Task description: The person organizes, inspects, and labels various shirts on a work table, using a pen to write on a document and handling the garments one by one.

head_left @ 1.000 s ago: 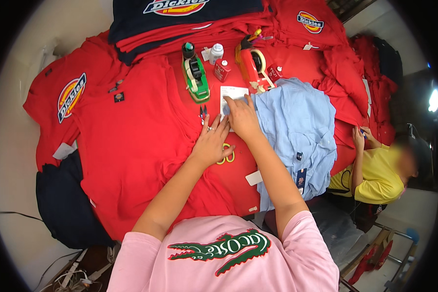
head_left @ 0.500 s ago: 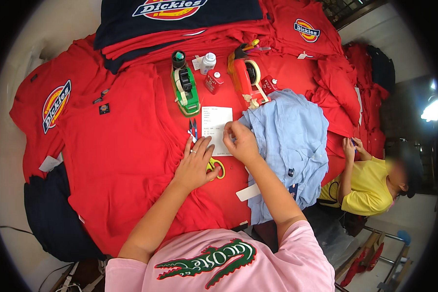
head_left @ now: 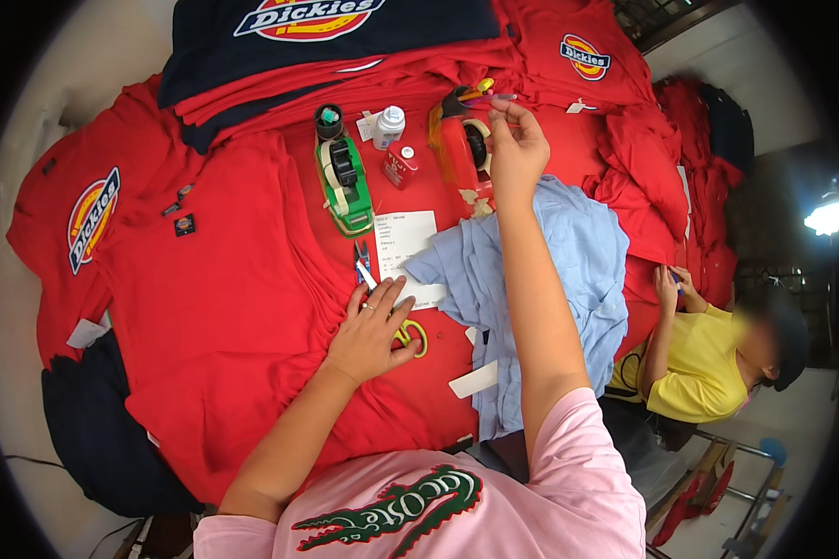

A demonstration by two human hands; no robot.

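Note:
My left hand (head_left: pixel 373 331) lies flat with fingers stretched out, over a pair of yellow-handled scissors (head_left: pixel 419 337). Its fingertips reach the lower edge of a white sheet of paper (head_left: pixel 404 238) with writing. Blue-handled thread snips (head_left: pixel 362 256) lie beside the sheet. My right hand (head_left: pixel 519 140) is raised at the red tape dispenser (head_left: pixel 455 154), close to several pens (head_left: pixel 480 88) at its far end. Thumb and fingers are pinched together; whether anything is between them cannot be made out. A crumpled light blue garment (head_left: pixel 569 252) lies under my right forearm and overlaps the paper.
A green tape dispenser (head_left: pixel 345 182), white bottle (head_left: pixel 389 128) and small red bottle (head_left: pixel 401 165) stand beyond the paper. Red shirts (head_left: pixel 224 307) cover the left; a folded navy shirt (head_left: pixel 205 70) tops the far stack. A person in yellow (head_left: pixel 699 363) works at the right.
My right hand has moved up and away from the paper to the red tape dispenser. The blue garment now covers part of the sheet. My left hand stays over the scissors.

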